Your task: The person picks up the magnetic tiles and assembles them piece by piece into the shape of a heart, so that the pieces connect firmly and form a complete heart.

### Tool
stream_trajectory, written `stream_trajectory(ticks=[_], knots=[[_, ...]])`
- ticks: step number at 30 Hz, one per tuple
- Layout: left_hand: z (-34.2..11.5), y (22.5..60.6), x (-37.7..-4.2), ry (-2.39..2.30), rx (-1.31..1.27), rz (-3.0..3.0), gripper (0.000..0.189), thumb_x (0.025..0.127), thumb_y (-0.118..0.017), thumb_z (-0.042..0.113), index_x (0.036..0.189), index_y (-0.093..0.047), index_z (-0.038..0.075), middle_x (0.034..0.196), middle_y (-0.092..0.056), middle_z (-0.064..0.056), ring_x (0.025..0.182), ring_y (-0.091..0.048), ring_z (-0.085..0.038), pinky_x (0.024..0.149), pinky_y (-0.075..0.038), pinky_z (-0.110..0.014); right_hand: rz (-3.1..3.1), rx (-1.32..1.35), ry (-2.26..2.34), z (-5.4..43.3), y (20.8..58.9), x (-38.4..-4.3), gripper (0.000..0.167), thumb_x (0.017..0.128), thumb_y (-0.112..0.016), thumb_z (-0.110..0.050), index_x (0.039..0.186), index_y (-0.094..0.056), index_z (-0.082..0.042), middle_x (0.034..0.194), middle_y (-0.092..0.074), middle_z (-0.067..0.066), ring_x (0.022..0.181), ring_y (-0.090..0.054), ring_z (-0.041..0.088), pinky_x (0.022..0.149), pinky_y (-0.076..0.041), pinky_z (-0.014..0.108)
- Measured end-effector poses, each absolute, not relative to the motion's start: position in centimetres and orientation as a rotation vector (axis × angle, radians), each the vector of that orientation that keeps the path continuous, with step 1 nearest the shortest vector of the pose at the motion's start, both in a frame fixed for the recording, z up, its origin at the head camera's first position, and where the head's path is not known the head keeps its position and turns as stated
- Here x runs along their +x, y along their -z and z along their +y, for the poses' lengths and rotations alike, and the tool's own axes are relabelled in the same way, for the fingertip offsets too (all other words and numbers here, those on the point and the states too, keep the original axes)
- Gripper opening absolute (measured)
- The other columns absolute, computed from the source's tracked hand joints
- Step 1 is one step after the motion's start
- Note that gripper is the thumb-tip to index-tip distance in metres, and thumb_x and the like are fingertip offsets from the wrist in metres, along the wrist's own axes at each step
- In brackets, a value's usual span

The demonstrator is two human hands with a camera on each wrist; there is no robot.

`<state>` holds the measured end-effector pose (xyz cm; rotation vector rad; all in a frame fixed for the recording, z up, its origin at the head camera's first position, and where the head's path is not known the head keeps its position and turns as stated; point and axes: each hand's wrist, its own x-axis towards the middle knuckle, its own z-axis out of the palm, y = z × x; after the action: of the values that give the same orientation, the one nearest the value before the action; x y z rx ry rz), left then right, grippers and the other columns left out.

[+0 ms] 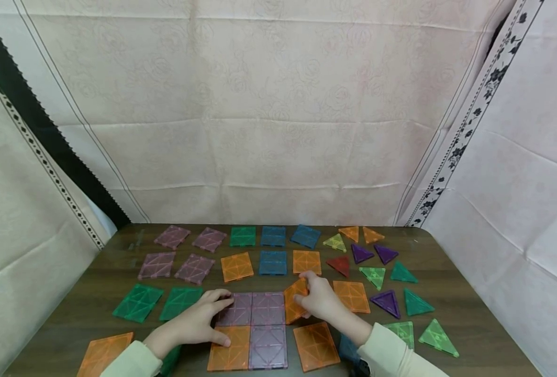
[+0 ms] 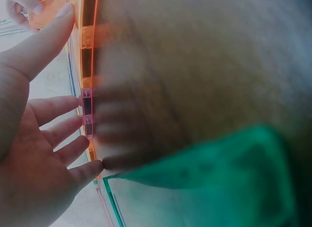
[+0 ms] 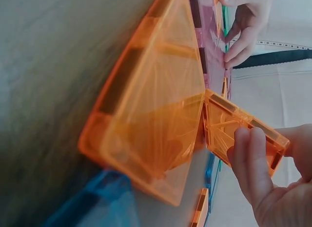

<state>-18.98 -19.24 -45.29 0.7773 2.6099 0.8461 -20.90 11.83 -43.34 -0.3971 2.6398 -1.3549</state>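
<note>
At 2 o'clock of the four-tile block point(image 1: 259, 331) (head view, 12 = away from the person), right hand point(image 1: 326, 301) has a narrow pinch on the held orange tile point(image 1: 294, 305), fingers bent. Tile is tilted up; can't tell if its edge touches the block.

Right wrist cam adds: two fingers point(image 3: 256, 158) along the tile's face, dark strips in its rim. Neither reads from the head.

Left hand point(image 1: 198, 320) sits at the block's 9 side, fingers spread, gripping nothing: fingertips on the 10:30 purple tile point(image 1: 242, 313), thumb on the 7:30 orange corner tile point(image 1: 233, 358). Left wrist cam shows the block edge-on with dark strips, plus a blurred green tile point(image 2: 219, 183) close to the lens.

Just past 3: loose orange tile point(image 1: 317, 346), then a blue tile point(image 1: 348, 348) the head view loses partly behind the right sleeve point(image 1: 391, 351). Right wrist shows those two large and near.

Farther out: green squares point(image 1: 138, 302) between 9 and 10, purple squares point(image 1: 158, 265) around 10:30, blue squares point(image 1: 273, 263) 12 to 1, mixed triangles point(image 1: 386, 302) around 2. White cloth point(image 1: 278, 115) behind at 12.
</note>
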Motion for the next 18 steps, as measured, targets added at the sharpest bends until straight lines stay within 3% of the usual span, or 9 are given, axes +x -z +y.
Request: stream_trajectory(ticks=[2,5,9,15,18], knots=[[-19.22,45.29,-18.95,-0.844,0.777,2.612,0.091,0.075,-0.077,0.051,0.140,-0.046,-0.004,0.147,-0.034,-0.018,0.134,-0.030,-0.041,0.098,-0.038,-0.060,2.637,-0.407,1.352,11.74,43.27,-20.83,0.057,0.088,-0.066,-0.006,0.135,-0.040,0.011,0.079,-0.052,0.023,0.046,-0.062,0.016,0.046,-0.052,0.028],[-19.22,45.28,-18.92,-0.846,0.778,2.611,0.091,0.074,-0.077,0.051,0.140,-0.046,-0.003,0.147,-0.034,-0.018,0.134,-0.030,-0.041,0.098,-0.038,-0.060,2.624,-0.424,1.368,11.65,43.23,-20.72,0.057,0.089,-0.066,-0.009,0.137,-0.040,0.009,0.109,-0.054,0.039,0.047,-0.062,0.017,0.046,-0.051,0.029],[-19.26,45.21,-18.87,-0.855,0.773,2.602,0.090,0.074,-0.078,0.050,0.140,-0.046,-0.003,0.148,-0.034,-0.019,0.134,-0.029,-0.041,0.098,-0.037,-0.060,2.596,-0.451,1.409,11.50,43.06,-20.55,0.061,0.091,-0.065,-0.015,0.142,-0.038,0.005,0.130,-0.043,0.042,0.049,-0.063,0.018,0.048,-0.053,0.030],[-19.25,45.13,-18.85,-0.873,0.769,2.596,0.090,0.074,-0.078,0.049,0.140,-0.045,-0.004,0.148,-0.033,-0.020,0.134,-0.029,-0.042,0.098,-0.037,-0.060,2.555,-0.481,1.437,11.18,42.78,-20.25,0.066,0.094,-0.063,-0.026,0.147,-0.034,0.000,0.134,-0.044,0.039,0.051,-0.064,0.021,0.052,-0.054,0.032],[-19.21,45.13,-18.85,-0.872,0.772,2.602,0.090,0.074,-0.078,0.049,0.140,-0.046,-0.004,0.148,-0.033,-0.020,0.134,-0.029,-0.042,0.097,-0.038,-0.060,2.534,-0.477,1.437,10.97,42.76,-20.23,0.066,0.095,-0.062,-0.030,0.148,-0.034,-0.001,0.127,-0.052,0.036,0.051,-0.064,0.022,0.053,-0.055,0.033]])
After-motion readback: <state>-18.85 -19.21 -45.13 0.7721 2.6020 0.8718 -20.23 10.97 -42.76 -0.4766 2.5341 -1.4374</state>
